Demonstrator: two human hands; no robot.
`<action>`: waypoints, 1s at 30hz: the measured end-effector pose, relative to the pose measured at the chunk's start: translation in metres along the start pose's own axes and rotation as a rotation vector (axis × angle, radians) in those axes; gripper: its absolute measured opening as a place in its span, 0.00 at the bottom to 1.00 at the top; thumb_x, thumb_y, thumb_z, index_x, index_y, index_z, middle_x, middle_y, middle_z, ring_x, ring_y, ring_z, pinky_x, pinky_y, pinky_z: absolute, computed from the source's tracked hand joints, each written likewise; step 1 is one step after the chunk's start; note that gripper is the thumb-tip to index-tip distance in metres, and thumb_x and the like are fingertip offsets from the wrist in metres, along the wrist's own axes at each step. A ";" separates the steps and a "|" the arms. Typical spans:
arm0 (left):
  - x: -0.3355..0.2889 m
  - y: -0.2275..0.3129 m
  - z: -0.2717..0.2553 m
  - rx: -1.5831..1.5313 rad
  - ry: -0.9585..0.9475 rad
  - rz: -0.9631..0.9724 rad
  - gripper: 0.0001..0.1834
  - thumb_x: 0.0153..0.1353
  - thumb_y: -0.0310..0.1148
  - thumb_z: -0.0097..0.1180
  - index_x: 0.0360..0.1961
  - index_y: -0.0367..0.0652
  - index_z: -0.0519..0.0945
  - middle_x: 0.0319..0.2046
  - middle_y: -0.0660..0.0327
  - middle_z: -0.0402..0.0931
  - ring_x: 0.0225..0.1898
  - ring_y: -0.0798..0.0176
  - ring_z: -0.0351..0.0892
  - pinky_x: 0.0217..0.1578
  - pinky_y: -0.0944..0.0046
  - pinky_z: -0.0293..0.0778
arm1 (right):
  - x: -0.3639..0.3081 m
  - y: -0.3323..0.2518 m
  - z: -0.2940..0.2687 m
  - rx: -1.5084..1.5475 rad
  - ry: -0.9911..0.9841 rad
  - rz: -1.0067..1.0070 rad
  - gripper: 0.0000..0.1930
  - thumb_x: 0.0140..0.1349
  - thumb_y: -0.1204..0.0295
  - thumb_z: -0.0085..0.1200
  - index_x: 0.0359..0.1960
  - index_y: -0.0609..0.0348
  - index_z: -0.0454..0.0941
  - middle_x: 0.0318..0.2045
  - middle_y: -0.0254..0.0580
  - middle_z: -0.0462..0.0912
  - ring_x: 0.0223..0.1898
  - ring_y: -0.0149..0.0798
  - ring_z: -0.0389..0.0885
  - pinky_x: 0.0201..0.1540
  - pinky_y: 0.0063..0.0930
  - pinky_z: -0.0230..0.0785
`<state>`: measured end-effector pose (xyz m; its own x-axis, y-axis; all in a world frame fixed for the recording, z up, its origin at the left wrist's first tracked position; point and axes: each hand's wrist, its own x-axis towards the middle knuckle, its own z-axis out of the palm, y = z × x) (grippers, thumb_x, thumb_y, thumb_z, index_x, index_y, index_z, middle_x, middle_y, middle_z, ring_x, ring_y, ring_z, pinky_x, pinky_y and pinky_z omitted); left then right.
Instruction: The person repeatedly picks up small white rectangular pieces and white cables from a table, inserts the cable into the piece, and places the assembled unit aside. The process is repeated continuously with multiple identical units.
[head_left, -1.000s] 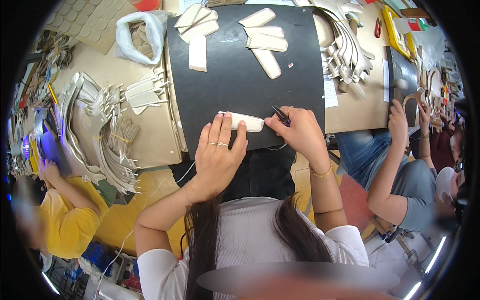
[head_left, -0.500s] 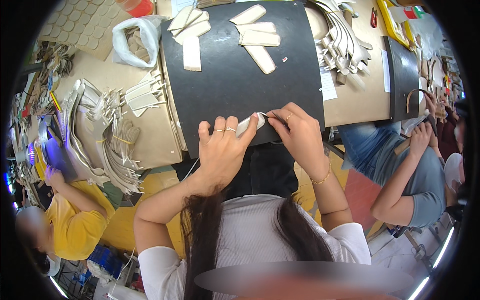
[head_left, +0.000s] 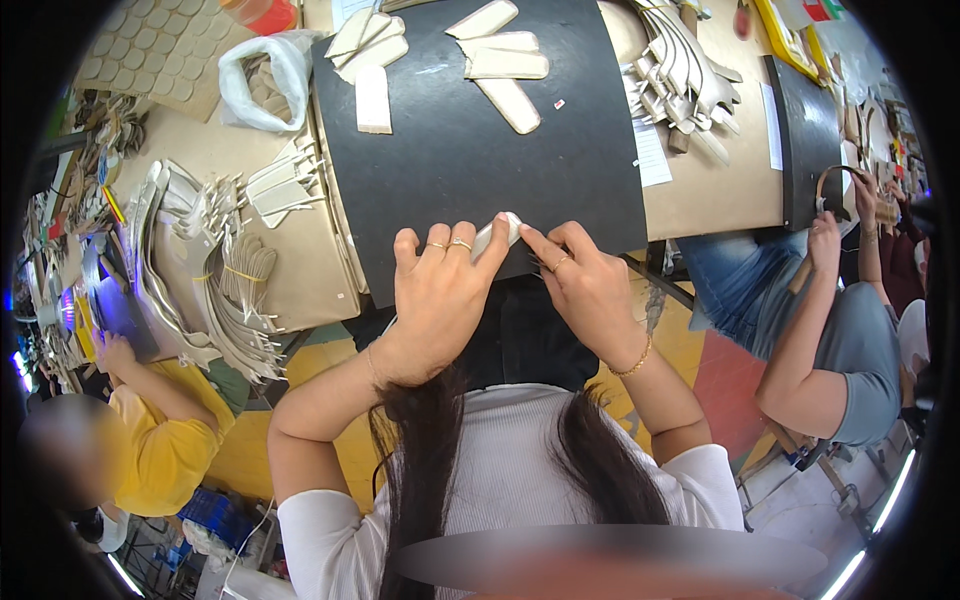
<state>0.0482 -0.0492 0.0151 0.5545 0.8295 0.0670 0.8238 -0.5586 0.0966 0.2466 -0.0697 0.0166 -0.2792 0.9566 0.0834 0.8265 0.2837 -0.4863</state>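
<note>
My left hand [head_left: 440,285] presses a small cream padded strip with a rounded end [head_left: 497,238] down near the front edge of a black mat [head_left: 420,180]. Its index finger lies along the strip, close to the rounded tip. From the right, my right hand [head_left: 590,290] reaches that same tip with a fingertip. A slim dark tool [head_left: 535,262] shows partly beneath its curled fingers; the fingers hide most of it. Farther back on the mat lie similar cream strips in two loose groups, one at the left [head_left: 373,100] and one at the centre [head_left: 507,65].
To the left are bundled pale straps [head_left: 250,270], flat tabs [head_left: 285,185] and a white plastic bag of pieces [head_left: 265,85]. Curved pale straps [head_left: 685,80] lie at the right beside a paper sheet [head_left: 652,155]. Other people work on both sides.
My right index finger has straightened onto the strip's tip, and the dark tool has drawn back under my right hand. A thin pale edge at the tip no longer stands out.
</note>
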 end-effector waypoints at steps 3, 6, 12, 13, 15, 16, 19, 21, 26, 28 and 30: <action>0.004 -0.004 -0.003 -0.065 -0.038 0.022 0.29 0.58 0.28 0.61 0.63 0.55 0.79 0.34 0.65 0.74 0.37 0.62 0.75 0.47 0.51 0.61 | 0.001 -0.002 0.000 -0.040 -0.004 -0.018 0.22 0.57 0.78 0.60 0.55 0.53 0.85 0.34 0.33 0.75 0.23 0.34 0.80 0.26 0.27 0.75; 0.012 -0.021 -0.008 -0.182 -0.136 0.105 0.28 0.60 0.28 0.58 0.63 0.53 0.78 0.33 0.65 0.75 0.36 0.61 0.77 0.44 0.55 0.63 | 0.001 -0.002 -0.003 -0.114 -0.035 -0.051 0.22 0.58 0.78 0.59 0.56 0.54 0.85 0.33 0.34 0.74 0.22 0.33 0.80 0.25 0.27 0.74; 0.027 -0.057 -0.009 -0.214 -0.132 0.284 0.19 0.61 0.34 0.61 0.55 0.49 0.83 0.30 0.65 0.76 0.35 0.62 0.79 0.41 0.60 0.64 | 0.024 0.007 -0.005 -0.100 -0.069 -0.084 0.24 0.56 0.78 0.63 0.56 0.50 0.85 0.35 0.34 0.78 0.25 0.38 0.81 0.28 0.30 0.76; 0.026 -0.056 -0.007 -0.223 -0.085 0.257 0.19 0.61 0.36 0.63 0.54 0.49 0.84 0.30 0.64 0.75 0.34 0.61 0.77 0.41 0.59 0.64 | 0.033 0.009 -0.004 -0.050 -0.052 -0.074 0.22 0.57 0.78 0.63 0.55 0.52 0.85 0.35 0.35 0.79 0.25 0.38 0.82 0.29 0.31 0.76; 0.022 -0.052 -0.002 -0.238 0.007 0.200 0.19 0.61 0.41 0.67 0.52 0.48 0.84 0.30 0.64 0.73 0.34 0.60 0.74 0.41 0.58 0.64 | 0.041 0.007 -0.003 0.065 -0.012 -0.001 0.17 0.60 0.75 0.64 0.52 0.54 0.87 0.34 0.37 0.81 0.26 0.40 0.82 0.30 0.32 0.76; 0.019 -0.048 0.001 -0.229 0.050 0.165 0.19 0.58 0.42 0.70 0.47 0.45 0.84 0.31 0.63 0.72 0.35 0.59 0.73 0.41 0.57 0.64 | 0.044 0.006 -0.004 0.130 0.009 0.063 0.15 0.61 0.74 0.64 0.50 0.56 0.87 0.34 0.39 0.82 0.27 0.42 0.83 0.31 0.32 0.76; 0.011 -0.038 0.009 -0.272 0.151 0.078 0.20 0.57 0.42 0.71 0.48 0.44 0.84 0.30 0.63 0.71 0.34 0.59 0.72 0.41 0.57 0.64 | 0.045 -0.001 -0.005 0.234 -0.006 0.191 0.11 0.63 0.70 0.66 0.44 0.61 0.89 0.31 0.42 0.83 0.29 0.45 0.84 0.35 0.34 0.75; 0.008 -0.035 0.012 -0.267 0.167 0.050 0.22 0.56 0.41 0.72 0.51 0.46 0.84 0.30 0.65 0.70 0.34 0.60 0.71 0.42 0.57 0.63 | 0.044 -0.003 -0.005 0.234 -0.030 0.193 0.11 0.63 0.71 0.65 0.44 0.61 0.89 0.31 0.42 0.83 0.30 0.46 0.84 0.35 0.34 0.76; 0.007 -0.034 0.010 -0.218 0.148 0.052 0.22 0.57 0.42 0.69 0.52 0.46 0.84 0.34 0.63 0.72 0.37 0.60 0.71 0.43 0.56 0.63 | 0.036 -0.008 0.001 0.147 0.024 0.098 0.10 0.64 0.70 0.62 0.44 0.56 0.89 0.32 0.36 0.81 0.25 0.44 0.84 0.28 0.35 0.76; 0.008 -0.033 0.007 -0.197 0.149 0.050 0.22 0.57 0.42 0.70 0.52 0.46 0.83 0.35 0.64 0.72 0.38 0.60 0.71 0.44 0.55 0.62 | 0.030 -0.010 0.004 0.096 0.046 0.054 0.11 0.62 0.72 0.62 0.46 0.55 0.88 0.33 0.35 0.80 0.24 0.41 0.83 0.26 0.33 0.75; 0.010 -0.031 0.004 -0.175 0.135 0.046 0.23 0.57 0.42 0.70 0.52 0.47 0.83 0.35 0.64 0.72 0.39 0.60 0.71 0.45 0.54 0.62 | 0.026 -0.012 0.008 0.032 0.067 -0.004 0.14 0.61 0.75 0.62 0.48 0.54 0.88 0.33 0.33 0.78 0.22 0.38 0.82 0.24 0.30 0.74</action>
<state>0.0285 -0.0235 0.0091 0.5605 0.8019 0.2069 0.7585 -0.5973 0.2607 0.2258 -0.0488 0.0173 -0.2485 0.9580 0.1432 0.8090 0.2865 -0.5133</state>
